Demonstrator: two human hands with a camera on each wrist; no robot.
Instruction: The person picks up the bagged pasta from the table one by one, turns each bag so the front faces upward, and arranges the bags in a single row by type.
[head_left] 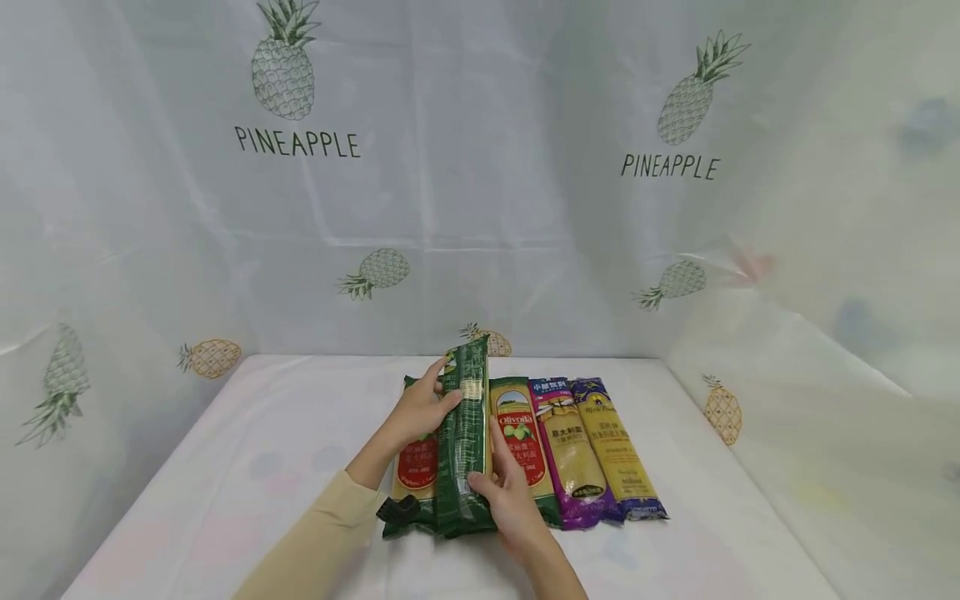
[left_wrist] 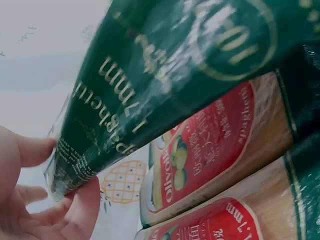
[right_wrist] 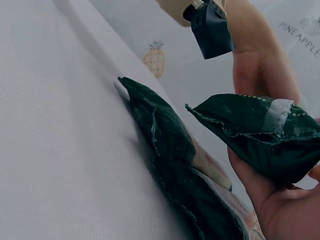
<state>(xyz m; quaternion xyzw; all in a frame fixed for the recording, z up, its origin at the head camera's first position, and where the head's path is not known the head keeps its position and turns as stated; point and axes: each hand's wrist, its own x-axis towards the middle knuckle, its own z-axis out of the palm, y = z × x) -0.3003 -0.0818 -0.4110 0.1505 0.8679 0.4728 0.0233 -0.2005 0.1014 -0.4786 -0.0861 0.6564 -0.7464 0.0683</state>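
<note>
Both hands hold a dark green spaghetti package point(head_left: 467, 442), lifted and tilted above the other packs with its printed back showing. My left hand point(head_left: 420, 410) grips its upper left edge; the left wrist view shows thumb and fingers pinching one end of the package point(left_wrist: 135, 95). My right hand point(head_left: 508, 496) holds the lower right part, thumb on the front. In the right wrist view the sealed end of the package point(right_wrist: 265, 135) sits in that hand point(right_wrist: 280, 205). Beneath lie two green-and-red Olivoila spaghetti packs point(head_left: 521, 433), the left one partly hidden.
To the right lie a pink-purple pasta pack point(head_left: 573, 450) and a yellow-and-blue pasta pack point(head_left: 615, 442), side by side on the white table cover point(head_left: 300, 467). A pineapple-print curtain point(head_left: 480, 183) hangs behind the table. A black wrist device point(head_left: 397, 510) is on the left wrist.
</note>
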